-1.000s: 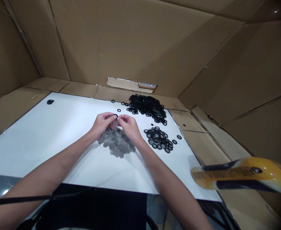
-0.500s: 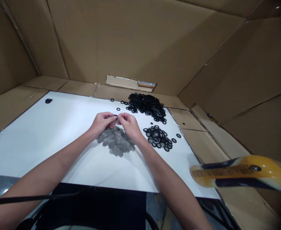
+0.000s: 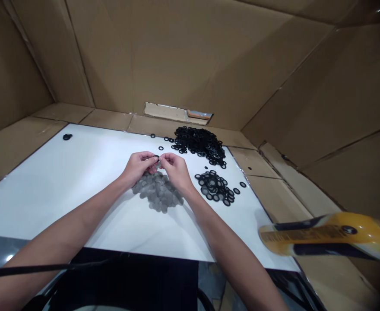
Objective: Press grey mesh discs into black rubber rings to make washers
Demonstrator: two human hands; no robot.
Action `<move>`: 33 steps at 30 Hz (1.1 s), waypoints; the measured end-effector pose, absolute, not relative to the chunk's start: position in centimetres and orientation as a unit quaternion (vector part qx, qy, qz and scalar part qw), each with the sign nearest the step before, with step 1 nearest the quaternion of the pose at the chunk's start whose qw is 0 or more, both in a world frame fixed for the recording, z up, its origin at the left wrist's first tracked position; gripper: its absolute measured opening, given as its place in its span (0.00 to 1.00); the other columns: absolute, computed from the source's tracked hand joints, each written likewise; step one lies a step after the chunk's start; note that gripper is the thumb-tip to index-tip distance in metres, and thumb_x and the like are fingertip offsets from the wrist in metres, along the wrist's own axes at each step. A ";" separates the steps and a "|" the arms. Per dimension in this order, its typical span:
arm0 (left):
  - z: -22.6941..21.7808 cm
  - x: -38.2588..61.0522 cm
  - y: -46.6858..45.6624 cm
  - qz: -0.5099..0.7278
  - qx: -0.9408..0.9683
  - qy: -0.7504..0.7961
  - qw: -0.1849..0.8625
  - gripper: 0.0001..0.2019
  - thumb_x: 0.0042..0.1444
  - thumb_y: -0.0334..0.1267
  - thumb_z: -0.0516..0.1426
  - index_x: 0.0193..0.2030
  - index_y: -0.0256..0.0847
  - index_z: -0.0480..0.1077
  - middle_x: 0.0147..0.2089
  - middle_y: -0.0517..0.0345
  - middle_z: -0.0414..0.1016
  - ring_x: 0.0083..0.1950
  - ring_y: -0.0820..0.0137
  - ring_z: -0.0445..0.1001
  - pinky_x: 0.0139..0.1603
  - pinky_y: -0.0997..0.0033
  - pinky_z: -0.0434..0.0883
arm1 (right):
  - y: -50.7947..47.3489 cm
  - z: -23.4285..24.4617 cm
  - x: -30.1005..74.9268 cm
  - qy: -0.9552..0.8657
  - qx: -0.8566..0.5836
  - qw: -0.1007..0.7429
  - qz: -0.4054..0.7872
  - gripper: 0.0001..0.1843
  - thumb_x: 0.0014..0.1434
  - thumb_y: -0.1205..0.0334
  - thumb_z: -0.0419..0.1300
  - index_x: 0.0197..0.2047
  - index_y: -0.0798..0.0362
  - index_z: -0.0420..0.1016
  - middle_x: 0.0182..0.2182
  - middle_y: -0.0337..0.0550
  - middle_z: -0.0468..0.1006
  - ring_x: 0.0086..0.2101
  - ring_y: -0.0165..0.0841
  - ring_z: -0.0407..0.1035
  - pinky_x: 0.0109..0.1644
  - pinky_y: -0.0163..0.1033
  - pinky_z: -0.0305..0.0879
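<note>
My left hand (image 3: 140,166) and my right hand (image 3: 174,167) meet above the white board, fingertips almost touching. Between them is a small black ring (image 3: 156,158), pinched by the left thumb and fingers, with the right thumb and fingertips against its edge. Whether a disc sits inside the ring is too small to tell. Just below the hands lies a heap of grey mesh-like discs (image 3: 160,194). To the right is a pile of black rings with grey discs in them (image 3: 213,186). Farther back stands a larger heap of plain black rings (image 3: 198,142).
The white board (image 3: 63,185) has cardboard walls (image 3: 183,56) on its far and side edges. A yellow bottle (image 3: 319,235) lies at the right front edge. A small black item (image 3: 67,137) rests at the far left. A few loose rings (image 3: 161,148) lie behind my hands.
The view has shifted very slightly. Both hands stay together at the black ring, with hardly any visible finger movement.
</note>
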State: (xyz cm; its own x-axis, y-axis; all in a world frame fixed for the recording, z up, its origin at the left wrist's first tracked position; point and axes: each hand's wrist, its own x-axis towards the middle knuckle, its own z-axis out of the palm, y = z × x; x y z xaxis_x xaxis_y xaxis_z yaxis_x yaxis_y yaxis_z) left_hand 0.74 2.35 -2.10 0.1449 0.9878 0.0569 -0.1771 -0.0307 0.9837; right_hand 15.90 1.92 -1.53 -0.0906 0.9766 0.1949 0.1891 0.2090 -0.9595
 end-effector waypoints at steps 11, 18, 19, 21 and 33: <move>-2.0 1.0 2.4 0.532 0.495 0.416 0.547 0.12 0.47 0.42 0.67 0.33 0.36 0.75 0.24 0.60 0.75 0.24 0.71 0.73 0.28 0.72 0.69 | 1.9 -1.4 16.0 -0.613 -0.466 0.474 0.427 0.12 0.56 0.53 0.59 0.30 0.53 0.72 0.25 0.37 0.74 0.30 0.32 0.69 0.38 0.37 0.64; -2.2 0.8 2.5 0.540 0.490 0.415 0.544 0.14 0.47 0.44 0.68 0.34 0.36 0.76 0.27 0.58 0.76 0.26 0.71 0.73 0.27 0.73 0.69 | 1.8 -1.5 15.7 -0.590 -0.459 0.473 0.466 0.12 0.53 0.53 0.63 0.32 0.54 0.74 0.27 0.40 0.77 0.30 0.32 0.70 0.39 0.38 0.66; -2.2 0.8 2.5 0.542 0.489 0.415 0.543 0.14 0.47 0.44 0.68 0.34 0.36 0.76 0.27 0.58 0.76 0.27 0.71 0.73 0.27 0.73 0.69 | 1.7 -1.5 15.7 -0.588 -0.459 0.475 0.467 0.11 0.53 0.54 0.63 0.31 0.54 0.74 0.27 0.39 0.77 0.30 0.32 0.70 0.38 0.38 0.66; -2.3 0.8 2.5 0.543 0.488 0.414 0.543 0.14 0.47 0.44 0.68 0.34 0.36 0.76 0.28 0.58 0.76 0.28 0.72 0.72 0.27 0.74 0.69 | 1.7 -1.5 15.7 -0.584 -0.462 0.480 0.464 0.10 0.53 0.55 0.63 0.30 0.54 0.74 0.26 0.38 0.75 0.29 0.31 0.69 0.38 0.37 0.65; -2.6 1.0 2.5 0.545 0.476 0.405 0.559 0.15 0.46 0.45 0.69 0.35 0.36 0.78 0.30 0.57 0.75 0.31 0.71 0.72 0.27 0.74 0.69 | 1.8 -1.5 15.9 -0.583 -0.472 0.488 0.447 0.13 0.53 0.51 0.62 0.34 0.54 0.76 0.28 0.40 0.77 0.30 0.32 0.70 0.39 0.38 0.67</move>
